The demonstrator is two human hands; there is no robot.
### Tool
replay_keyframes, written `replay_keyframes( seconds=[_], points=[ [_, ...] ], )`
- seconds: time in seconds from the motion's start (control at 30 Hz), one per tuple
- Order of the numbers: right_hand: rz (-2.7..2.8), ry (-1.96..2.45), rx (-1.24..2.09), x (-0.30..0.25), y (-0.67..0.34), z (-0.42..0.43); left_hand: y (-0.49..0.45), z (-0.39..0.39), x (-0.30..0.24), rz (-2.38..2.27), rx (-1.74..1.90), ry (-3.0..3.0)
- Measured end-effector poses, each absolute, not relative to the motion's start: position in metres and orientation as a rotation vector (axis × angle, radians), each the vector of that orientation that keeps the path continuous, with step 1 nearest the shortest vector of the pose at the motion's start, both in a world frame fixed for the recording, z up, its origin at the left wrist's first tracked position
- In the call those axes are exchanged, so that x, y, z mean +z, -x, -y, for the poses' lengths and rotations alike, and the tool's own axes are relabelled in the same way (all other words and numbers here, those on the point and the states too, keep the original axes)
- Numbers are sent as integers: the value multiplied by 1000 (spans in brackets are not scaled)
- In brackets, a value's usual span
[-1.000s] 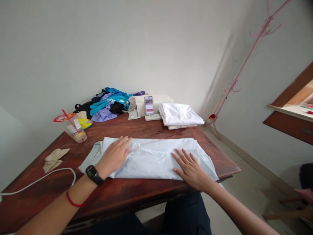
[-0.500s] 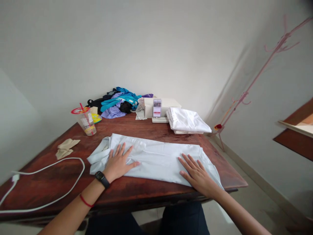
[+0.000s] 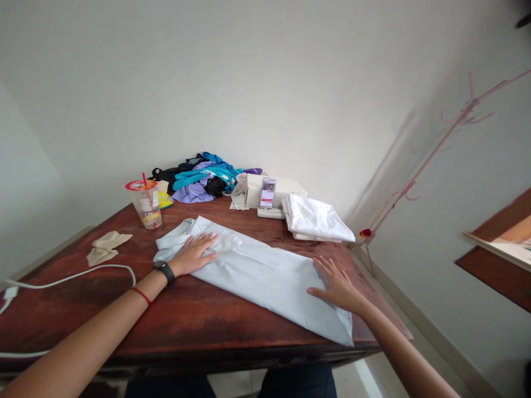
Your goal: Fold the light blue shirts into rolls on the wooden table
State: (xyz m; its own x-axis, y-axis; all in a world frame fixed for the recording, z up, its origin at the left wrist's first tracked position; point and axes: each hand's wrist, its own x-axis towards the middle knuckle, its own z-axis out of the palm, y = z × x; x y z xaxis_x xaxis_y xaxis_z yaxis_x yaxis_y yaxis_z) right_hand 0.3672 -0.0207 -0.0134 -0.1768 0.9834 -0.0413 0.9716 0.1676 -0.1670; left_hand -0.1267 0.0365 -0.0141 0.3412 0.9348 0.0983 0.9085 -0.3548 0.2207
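A pale, light-blue shirt [image 3: 265, 276], folded into a long strip, lies slantwise on the dark wooden table [image 3: 166, 326]. Its collar end points to the far left, and the other end comes near the table's front edge at the right. My left hand [image 3: 194, 255] rests flat near the collar end, fingers stretched out. Toward the other end, my right hand [image 3: 337, 284] lies on the cloth with its fingers spread and thumb apart. Neither hand grips the fabric.
Behind the shirt sit folded white cloth [image 3: 316, 216], a white box [image 3: 286, 190] and a clothes heap [image 3: 207, 177]. A plastic cup [image 3: 147, 204], beige cloth scraps [image 3: 108, 246] and a white cable [image 3: 83, 272] lie left. A pink coat rack [image 3: 431, 149] stands right.
The shirt has turned on the table: its collar end is farther back and its right end nearer the front edge. Both hands have stayed flat on it, the left moving slightly away.
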Motion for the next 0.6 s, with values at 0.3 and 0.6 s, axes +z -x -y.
replay_keyframes(
  seconds=[0.3, 0.6],
  points=[
    [2350, 1939, 259, 5, -378, -2, 147, -57, -13, -1775, 434, -2597],
    [2305, 1797, 439, 9, -383, -15, 150, -36, -11, -2066, 292, -2510]
  ],
)
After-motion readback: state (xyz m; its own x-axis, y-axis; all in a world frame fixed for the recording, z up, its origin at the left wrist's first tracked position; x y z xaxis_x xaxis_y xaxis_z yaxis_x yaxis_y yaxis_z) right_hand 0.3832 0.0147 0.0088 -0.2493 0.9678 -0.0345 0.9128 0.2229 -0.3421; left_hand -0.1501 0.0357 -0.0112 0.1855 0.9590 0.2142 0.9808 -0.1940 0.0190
